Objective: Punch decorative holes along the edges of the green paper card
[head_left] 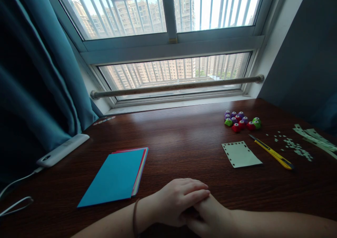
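Note:
My left hand [179, 199] lies flat over my right hand [210, 215] at the near edge of a dark wooden desk [184, 139]. Neither hand holds anything. A stack of coloured paper [116, 176] with a blue sheet on top lies just left of my hands. Further right sits a pale green card [240, 154] with small punched holes along its edges, and a yellow utility knife [272, 152] lies beside it. Several small craft punches [240, 121] in red, purple and green cluster behind the card.
Pale green paper strips [317, 139] and scattered punched bits [295, 146] lie at the right edge. A white power bank [63, 149] with a cable [15, 196] rests at the left by a teal curtain [39, 73]. A window with a rail [176, 86] runs behind the desk.

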Available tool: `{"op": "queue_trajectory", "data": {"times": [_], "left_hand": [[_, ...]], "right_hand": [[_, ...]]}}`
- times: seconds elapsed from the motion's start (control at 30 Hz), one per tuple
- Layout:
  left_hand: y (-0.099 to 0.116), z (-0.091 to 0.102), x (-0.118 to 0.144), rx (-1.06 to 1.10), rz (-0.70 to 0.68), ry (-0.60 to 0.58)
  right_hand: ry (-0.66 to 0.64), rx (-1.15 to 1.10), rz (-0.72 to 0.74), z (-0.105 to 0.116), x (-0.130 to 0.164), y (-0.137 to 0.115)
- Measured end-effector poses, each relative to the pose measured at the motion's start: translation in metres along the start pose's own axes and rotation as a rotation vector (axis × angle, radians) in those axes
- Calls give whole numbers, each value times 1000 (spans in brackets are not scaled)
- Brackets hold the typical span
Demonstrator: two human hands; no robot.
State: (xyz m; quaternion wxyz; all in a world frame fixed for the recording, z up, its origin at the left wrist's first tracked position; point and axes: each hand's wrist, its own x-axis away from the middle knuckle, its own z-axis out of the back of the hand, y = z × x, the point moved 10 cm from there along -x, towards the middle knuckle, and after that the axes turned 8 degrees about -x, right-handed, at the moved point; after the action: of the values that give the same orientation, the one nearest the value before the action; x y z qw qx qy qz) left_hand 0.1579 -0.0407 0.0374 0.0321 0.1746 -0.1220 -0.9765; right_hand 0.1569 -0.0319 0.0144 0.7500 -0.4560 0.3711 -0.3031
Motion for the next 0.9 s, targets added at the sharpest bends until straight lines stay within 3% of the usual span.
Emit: {"op": "queue_trajectory", "data": {"times": [0.9], "left_hand": [[1,1,-1,-9,-5,-4]], "right_hand": [[0,3,-7,-1,-1,1]]}}
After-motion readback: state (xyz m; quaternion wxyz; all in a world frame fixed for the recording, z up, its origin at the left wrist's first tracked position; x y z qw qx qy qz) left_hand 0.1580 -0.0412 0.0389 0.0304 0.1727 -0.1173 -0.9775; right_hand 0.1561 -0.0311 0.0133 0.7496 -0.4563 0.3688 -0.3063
